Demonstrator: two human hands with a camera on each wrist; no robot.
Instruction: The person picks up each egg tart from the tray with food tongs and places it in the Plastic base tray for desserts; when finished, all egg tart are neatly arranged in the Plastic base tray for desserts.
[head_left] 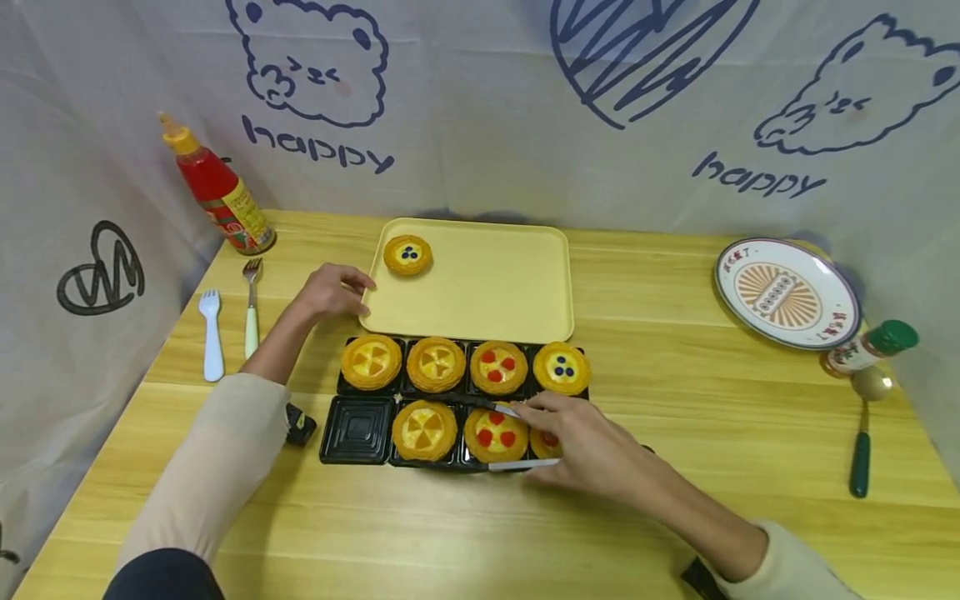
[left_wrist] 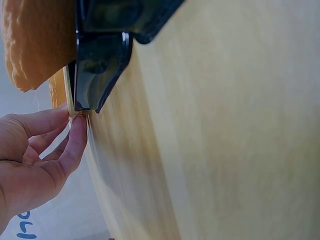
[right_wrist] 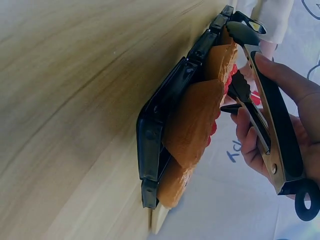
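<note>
My left hand pinches the left rim of the pale yellow tray between thumb and fingers. On that tray, at its back left, sits a tart with blue berries. My right hand grips black-and-silver tongs, which reach leftward over the front row of a black plastic tart box. Between the spread tong tips lies a tart with orange wedges. Other tarts in the box carry orange wedges, red pieces or blue berries. One in the front row is partly hidden by my right hand.
At left stand a red sauce bottle, a blue fork and a metal fork with a green handle. To the right are a patterned plate, a green-capped shaker and a green-handled spoon. Cloth walls border the table.
</note>
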